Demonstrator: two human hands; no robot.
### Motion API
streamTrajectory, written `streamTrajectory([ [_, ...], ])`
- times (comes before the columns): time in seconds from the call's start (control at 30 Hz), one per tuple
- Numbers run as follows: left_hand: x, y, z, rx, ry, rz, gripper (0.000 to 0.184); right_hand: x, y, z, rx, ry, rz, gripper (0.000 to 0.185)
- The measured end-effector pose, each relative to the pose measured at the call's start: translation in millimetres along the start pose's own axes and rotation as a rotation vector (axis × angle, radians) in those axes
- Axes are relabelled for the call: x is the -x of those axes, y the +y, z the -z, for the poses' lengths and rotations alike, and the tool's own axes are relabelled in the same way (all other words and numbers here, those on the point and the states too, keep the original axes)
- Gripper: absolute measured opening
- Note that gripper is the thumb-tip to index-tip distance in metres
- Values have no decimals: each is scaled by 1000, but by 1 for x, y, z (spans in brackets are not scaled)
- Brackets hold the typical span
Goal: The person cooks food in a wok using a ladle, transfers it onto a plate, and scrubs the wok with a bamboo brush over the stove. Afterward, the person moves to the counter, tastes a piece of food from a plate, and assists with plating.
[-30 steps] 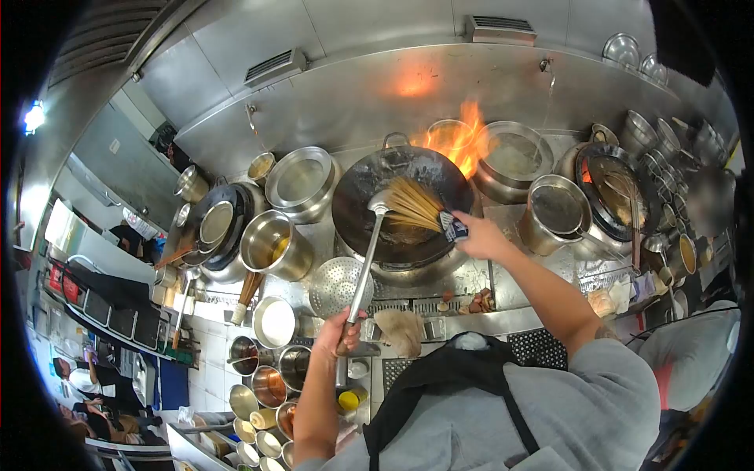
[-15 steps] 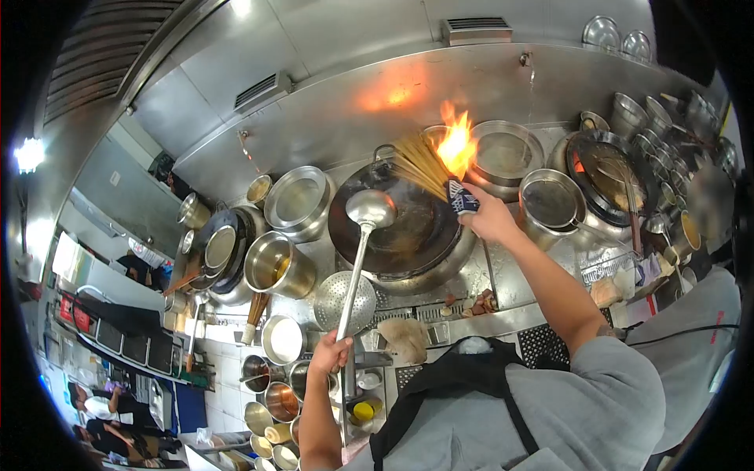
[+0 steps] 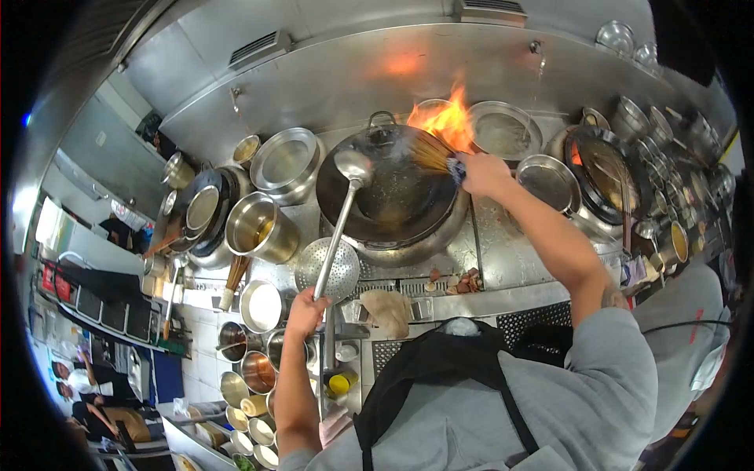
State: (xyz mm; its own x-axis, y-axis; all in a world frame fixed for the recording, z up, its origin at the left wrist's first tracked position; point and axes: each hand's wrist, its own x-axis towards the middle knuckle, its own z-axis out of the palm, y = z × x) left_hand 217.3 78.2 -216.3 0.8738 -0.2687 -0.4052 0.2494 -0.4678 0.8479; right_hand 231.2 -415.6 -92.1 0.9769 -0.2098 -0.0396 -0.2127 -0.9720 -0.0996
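My left hand (image 3: 306, 312) is closed round the long handle of a steel ladle (image 3: 353, 166), whose bowl hangs over the left side of a large dark wok (image 3: 377, 224). In my right hand (image 3: 485, 174) is a bamboo wok brush (image 3: 430, 155), gripped at its dark-wrapped end. Its bristles reach over the wok's right side, low near the inner wall; whether they touch it I cannot tell. Thin steam or smoke rises beside the bristles. Orange flame (image 3: 446, 118) burns just behind the brush, at the back right of the wok.
A perforated skimmer (image 3: 328, 269) lies below the ladle handle, beside a steel pot (image 3: 263, 230) of yellowish liquid. To the right stand a strainer pan (image 3: 547, 188) and another dark wok (image 3: 609, 177). Food scraps (image 3: 465, 281) lie on the stove's front edge. A person in grey (image 3: 683, 337) stands close at right.
The flame behind the brush has grown wider. My right hand has brought the brush lower, with its bristles nearer the wok's right wall. The whole view has shifted slightly.
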Motion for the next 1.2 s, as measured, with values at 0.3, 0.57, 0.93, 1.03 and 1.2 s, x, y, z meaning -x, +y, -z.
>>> streamTrajectory([
  [0.3,45,3,-27,322,117,18,15,-64,-79,-56,278,-186,167,36],
  [0.57,81,16,-9,467,159,24,15,-84,-79,-20,306,-194,217,50],
  [0.93,53,12,-4,278,187,25,33,-106,-147,-126,-43,-85,192,65],
  [1.03,50,14,-10,193,216,-2,27,-114,-125,-98,160,-154,106,53],
  [1.2,71,11,-16,220,180,52,26,-53,-112,-59,255,-356,280,43],
])
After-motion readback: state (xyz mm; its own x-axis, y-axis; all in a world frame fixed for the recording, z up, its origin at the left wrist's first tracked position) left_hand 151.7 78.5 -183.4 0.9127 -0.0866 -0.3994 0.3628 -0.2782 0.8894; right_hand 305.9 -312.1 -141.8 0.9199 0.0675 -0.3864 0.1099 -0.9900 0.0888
